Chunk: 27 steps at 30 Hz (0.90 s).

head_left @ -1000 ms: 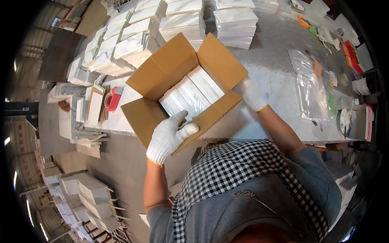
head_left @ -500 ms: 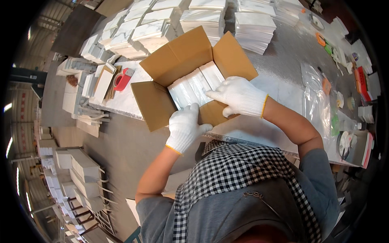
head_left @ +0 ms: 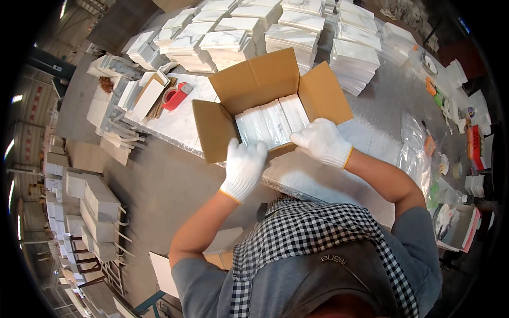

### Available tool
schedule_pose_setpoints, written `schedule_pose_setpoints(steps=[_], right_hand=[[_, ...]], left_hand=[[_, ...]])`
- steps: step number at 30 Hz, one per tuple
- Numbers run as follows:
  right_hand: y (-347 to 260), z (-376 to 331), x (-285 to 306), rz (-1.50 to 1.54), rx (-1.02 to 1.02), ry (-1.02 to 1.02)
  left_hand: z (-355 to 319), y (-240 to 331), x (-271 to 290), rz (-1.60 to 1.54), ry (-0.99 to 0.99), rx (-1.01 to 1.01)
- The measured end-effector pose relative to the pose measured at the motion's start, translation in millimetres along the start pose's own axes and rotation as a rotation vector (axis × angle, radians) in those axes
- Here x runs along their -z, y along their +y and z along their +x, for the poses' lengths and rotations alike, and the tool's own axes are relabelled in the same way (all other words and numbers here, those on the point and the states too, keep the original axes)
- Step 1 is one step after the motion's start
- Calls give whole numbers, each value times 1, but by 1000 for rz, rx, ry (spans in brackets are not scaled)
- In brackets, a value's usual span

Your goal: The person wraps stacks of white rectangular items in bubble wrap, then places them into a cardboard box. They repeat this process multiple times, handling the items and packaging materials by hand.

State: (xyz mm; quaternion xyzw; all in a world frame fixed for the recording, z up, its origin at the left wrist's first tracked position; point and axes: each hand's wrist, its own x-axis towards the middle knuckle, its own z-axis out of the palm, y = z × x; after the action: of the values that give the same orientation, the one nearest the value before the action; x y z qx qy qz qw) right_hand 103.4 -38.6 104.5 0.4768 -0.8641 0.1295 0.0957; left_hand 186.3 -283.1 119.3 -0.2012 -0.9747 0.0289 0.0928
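An open cardboard box (head_left: 254, 79) stands tilted toward me at the near edge of the table, its far and side flaps raised. Inside it white tiles (head_left: 273, 121) stand in a row, with shiny clear wrap over some of them. My left hand (head_left: 245, 165), in a white knit glove, is closed over the near left part of the box's front edge. My right hand (head_left: 323, 141), gloved alike, grips the near right part with curled fingers. Both hands hide most of the near flap.
Stacks of marbled white tiles (head_left: 228, 42) line the table's far side. A red tape dispenser (head_left: 176, 96) lies left of the box. Clear plastic bags (head_left: 413, 153) lie to the right, near a red box (head_left: 475, 147). More stacked slabs (head_left: 101, 201) stand at the lower left.
My right hand has drawn back from above the tiles to the box's near edge, its pointing finger now curled. My left hand stays at the near left edge. The whole view has shifted slightly.
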Motion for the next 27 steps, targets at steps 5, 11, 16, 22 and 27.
schedule_pose_setpoints(steps=[5,11,16,22,27], right_hand=[[-11,9,17,67,-15,7],[-16,28,11,100,-44,103],[-44,40,0,49,-189,48],[-52,42,5,45,-181,47],[-60,44,11,36,-209,76]], left_hand=[[-12,-17,-5,-43,70,-9],[5,-57,-6,3,138,-107],[8,-79,-14,52,132,-87],[0,-60,8,-186,330,-85],[-4,-120,59,-223,661,232]])
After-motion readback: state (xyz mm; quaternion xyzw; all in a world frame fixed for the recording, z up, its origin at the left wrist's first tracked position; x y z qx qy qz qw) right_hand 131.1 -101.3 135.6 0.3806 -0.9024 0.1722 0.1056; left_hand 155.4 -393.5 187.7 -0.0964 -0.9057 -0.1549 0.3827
